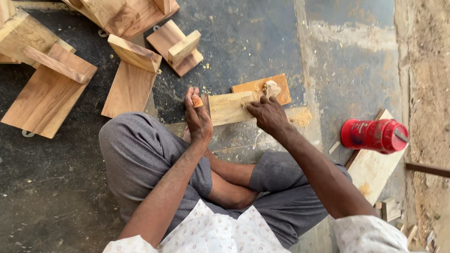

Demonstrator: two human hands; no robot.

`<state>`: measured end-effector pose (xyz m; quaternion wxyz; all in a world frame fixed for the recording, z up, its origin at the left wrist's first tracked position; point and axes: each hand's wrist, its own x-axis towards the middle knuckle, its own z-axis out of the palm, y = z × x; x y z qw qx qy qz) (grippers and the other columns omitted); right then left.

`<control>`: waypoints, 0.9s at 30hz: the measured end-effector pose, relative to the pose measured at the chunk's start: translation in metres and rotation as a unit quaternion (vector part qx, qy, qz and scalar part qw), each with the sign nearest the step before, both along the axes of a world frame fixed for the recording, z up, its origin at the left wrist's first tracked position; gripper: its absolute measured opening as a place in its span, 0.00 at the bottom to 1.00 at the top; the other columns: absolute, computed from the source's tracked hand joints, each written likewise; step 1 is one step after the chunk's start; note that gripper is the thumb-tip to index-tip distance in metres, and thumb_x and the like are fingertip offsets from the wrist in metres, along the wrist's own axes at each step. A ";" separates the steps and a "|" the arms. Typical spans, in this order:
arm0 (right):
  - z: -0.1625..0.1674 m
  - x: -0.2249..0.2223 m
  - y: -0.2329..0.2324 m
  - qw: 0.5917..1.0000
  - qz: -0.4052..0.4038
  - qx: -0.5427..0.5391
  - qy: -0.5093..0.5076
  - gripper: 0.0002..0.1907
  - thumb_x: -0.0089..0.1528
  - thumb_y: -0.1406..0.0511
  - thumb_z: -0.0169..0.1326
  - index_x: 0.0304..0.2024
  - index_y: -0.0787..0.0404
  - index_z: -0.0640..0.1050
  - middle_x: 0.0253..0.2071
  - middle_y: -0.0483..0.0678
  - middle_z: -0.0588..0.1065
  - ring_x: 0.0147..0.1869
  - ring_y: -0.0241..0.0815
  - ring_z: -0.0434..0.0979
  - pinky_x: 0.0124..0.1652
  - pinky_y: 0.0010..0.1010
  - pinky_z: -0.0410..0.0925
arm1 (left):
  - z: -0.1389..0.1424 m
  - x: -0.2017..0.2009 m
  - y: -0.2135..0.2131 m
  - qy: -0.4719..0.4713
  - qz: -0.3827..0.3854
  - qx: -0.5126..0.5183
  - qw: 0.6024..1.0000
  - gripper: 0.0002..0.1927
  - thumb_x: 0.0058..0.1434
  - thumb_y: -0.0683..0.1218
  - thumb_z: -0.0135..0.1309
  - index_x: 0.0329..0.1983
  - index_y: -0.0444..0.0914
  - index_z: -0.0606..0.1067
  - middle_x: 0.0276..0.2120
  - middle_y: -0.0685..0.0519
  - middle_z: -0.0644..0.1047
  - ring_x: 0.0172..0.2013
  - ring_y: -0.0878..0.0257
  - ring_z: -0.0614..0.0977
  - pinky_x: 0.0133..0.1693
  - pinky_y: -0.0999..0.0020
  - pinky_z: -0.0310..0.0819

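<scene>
I sit cross-legged on a dark floor. My left hand [198, 117] grips the left end of a pale wooden plank [229, 107] that lies across in front of my knees; an orange wrap covers one fingertip. My right hand [267, 114] presses down on the plank's right part, fingers bent on its top face. Just behind it a smaller orange-brown board [281, 91] lies flat with a crumpled beige scrap [271, 87] on it.
Several cut wooden pieces lie scattered at the upper left, among them an L-shaped block [176, 47] and a wide board [47, 96]. A red plastic bottle [373, 135] lies on a pale board [372, 171] at the right. Sawdust [300, 117] sits beside the plank.
</scene>
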<state>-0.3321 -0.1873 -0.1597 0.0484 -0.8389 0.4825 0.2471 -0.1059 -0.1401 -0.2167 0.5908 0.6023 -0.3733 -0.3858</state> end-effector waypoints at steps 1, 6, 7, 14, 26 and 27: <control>0.002 0.002 -0.002 0.997 -0.013 0.054 0.045 0.23 0.67 0.73 0.47 0.58 0.46 0.80 0.56 0.35 0.80 0.52 0.36 0.72 0.57 0.33 0.61 | 0.000 0.001 0.000 -0.009 0.000 -0.003 1.000 0.28 0.80 0.56 0.30 0.73 0.33 0.57 0.67 0.39 0.69 0.67 0.48 0.72 0.66 0.59 0.67; 0.006 0.023 -0.017 0.999 -0.032 0.016 -0.020 0.24 0.63 0.73 0.49 0.57 0.45 0.81 0.51 0.36 0.81 0.53 0.40 0.70 0.52 0.35 0.63 | -0.001 0.001 0.001 -0.010 -0.012 0.007 1.000 0.28 0.80 0.56 0.29 0.73 0.33 0.57 0.67 0.39 0.69 0.67 0.48 0.72 0.65 0.58 0.67; 0.006 0.028 -0.018 0.998 -0.045 0.016 -0.043 0.22 0.66 0.73 0.48 0.57 0.46 0.81 0.51 0.36 0.81 0.50 0.40 0.71 0.53 0.35 0.63 | -0.001 0.001 0.001 -0.006 -0.018 0.011 1.000 0.28 0.80 0.56 0.29 0.73 0.33 0.57 0.67 0.39 0.68 0.67 0.48 0.72 0.66 0.58 0.67; 0.002 0.020 0.015 0.984 -0.033 0.154 0.082 0.19 0.69 0.70 0.47 0.58 0.46 0.80 0.44 0.39 0.84 0.55 0.40 0.72 0.55 0.34 0.65 | -0.004 0.001 0.002 0.015 -0.022 0.021 0.999 0.29 0.80 0.57 0.28 0.73 0.32 0.56 0.68 0.38 0.67 0.68 0.48 0.70 0.67 0.58 0.66; -0.035 -0.012 0.084 0.988 0.031 -0.139 -0.063 0.31 0.57 0.71 0.49 0.65 0.65 0.70 0.63 0.55 0.75 0.56 0.52 0.73 0.55 0.39 0.67 | -0.009 -0.001 0.004 0.039 -0.019 0.008 0.999 0.28 0.80 0.57 0.29 0.72 0.33 0.58 0.68 0.38 0.68 0.68 0.50 0.71 0.68 0.59 0.65; -0.035 -0.011 0.083 0.993 0.009 -0.097 -0.060 0.28 0.58 0.71 0.49 0.63 0.62 0.72 0.62 0.51 0.76 0.56 0.51 0.73 0.54 0.39 0.67 | -0.008 -0.002 0.003 0.036 -0.016 0.005 0.999 0.28 0.81 0.57 0.29 0.72 0.33 0.59 0.68 0.38 0.69 0.68 0.50 0.72 0.68 0.58 0.65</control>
